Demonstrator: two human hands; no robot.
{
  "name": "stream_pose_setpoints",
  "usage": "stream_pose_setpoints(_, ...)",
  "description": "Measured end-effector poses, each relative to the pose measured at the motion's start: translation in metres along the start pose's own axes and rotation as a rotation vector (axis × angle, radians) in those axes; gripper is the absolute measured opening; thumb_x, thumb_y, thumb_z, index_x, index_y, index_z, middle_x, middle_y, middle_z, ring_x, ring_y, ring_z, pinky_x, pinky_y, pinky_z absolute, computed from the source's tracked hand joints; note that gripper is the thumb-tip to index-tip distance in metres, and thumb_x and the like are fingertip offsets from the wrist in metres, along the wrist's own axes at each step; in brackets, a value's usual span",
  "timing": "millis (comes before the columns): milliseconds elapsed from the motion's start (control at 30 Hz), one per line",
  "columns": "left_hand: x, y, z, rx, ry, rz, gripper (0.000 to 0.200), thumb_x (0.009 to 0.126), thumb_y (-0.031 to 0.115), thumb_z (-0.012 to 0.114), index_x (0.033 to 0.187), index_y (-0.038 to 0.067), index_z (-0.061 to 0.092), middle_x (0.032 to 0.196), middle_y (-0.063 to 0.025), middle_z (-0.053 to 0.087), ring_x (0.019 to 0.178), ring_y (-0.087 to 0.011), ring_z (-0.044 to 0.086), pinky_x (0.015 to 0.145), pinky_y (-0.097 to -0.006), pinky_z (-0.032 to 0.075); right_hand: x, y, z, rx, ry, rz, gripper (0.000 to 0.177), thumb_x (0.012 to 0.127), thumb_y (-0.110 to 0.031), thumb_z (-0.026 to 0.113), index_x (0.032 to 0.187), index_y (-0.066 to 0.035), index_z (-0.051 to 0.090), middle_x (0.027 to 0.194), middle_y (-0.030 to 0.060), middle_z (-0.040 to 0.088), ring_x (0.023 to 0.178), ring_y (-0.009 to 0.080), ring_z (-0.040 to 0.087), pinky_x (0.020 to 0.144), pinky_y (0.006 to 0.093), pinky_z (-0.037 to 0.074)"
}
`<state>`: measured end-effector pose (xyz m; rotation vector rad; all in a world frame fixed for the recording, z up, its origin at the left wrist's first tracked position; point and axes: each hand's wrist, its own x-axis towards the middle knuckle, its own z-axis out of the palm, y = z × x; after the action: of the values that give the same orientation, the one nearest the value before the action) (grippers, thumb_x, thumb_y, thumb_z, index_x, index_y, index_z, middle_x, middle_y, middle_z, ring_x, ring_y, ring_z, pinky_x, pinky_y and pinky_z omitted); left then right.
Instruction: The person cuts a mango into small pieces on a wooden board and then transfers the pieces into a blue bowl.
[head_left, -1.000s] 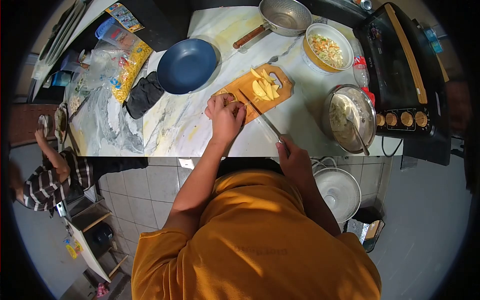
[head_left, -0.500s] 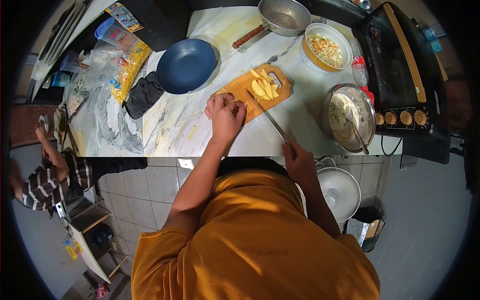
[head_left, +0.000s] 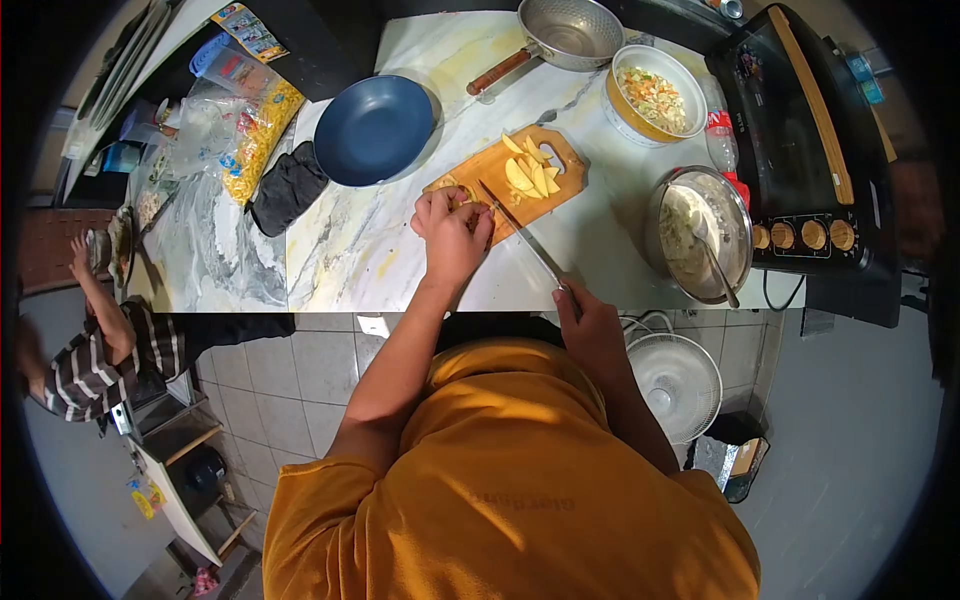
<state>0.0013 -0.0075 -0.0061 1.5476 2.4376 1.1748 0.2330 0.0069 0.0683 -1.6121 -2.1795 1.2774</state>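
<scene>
A wooden cutting board [head_left: 541,207] lies on the marble counter, with pale yellow potato wedges [head_left: 526,177] at its far right part. Over the board's near left end, my left hand [head_left: 455,228] is closed with curled fingers on a piece of potato [head_left: 466,194], mostly hidden beneath them. My right hand [head_left: 590,322] grips a knife [head_left: 529,241] by its handle at the counter's front edge. The blade slants up and left across the board, its tip between my left fingers and the wedges.
A blue frying pan [head_left: 374,131] and a dark cloth [head_left: 287,188] lie left. Behind are a wooden-handled metal pan [head_left: 572,35] and a bowl of chopped vegetables [head_left: 651,103]. A metal bowl with a spoon [head_left: 704,235] stands right, by a black oven [head_left: 800,160]. Another person [head_left: 110,345] is at far left.
The knife and my right hand have shifted slightly left, bringing the blade nearer my left fingers. My left hand stays in place. The other person's hand has lifted a little.
</scene>
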Motion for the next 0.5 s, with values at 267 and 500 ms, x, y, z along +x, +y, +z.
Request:
stream_pose_setpoints(267,-0.0002,0.0002,0.0007,0.0,0.008,0.008,0.009,0.076,0.015,0.079,0.085,0.011,0.078,0.11,-0.0048,0.058,0.112,-0.03,0.044,0.094,-0.0464,0.03,0.0001,-0.0006,0.0006,-0.026,0.002,0.032,0.044,0.1,-0.039,0.056,0.123,-0.004,0.067,0.088,0.023,0.072,0.086,0.0409,0.07,0.079,0.0456,0.055)
stream_pose_setpoints(500,0.001,0.0012,-0.0011,0.009,0.007,0.019,0.009,0.077,0.014,0.078,0.085,0.011,0.078,0.11,-0.005,0.058,0.112,-0.0302,0.045,0.092,-0.0465,0.031,0.0001,-0.005,-0.0018,-0.058,-0.018,0.063,0.043,0.099,-0.039,0.057,0.124,-0.005,0.067,0.09,0.0225,0.072,0.088,0.0412,0.07,0.08,0.0459,0.055)
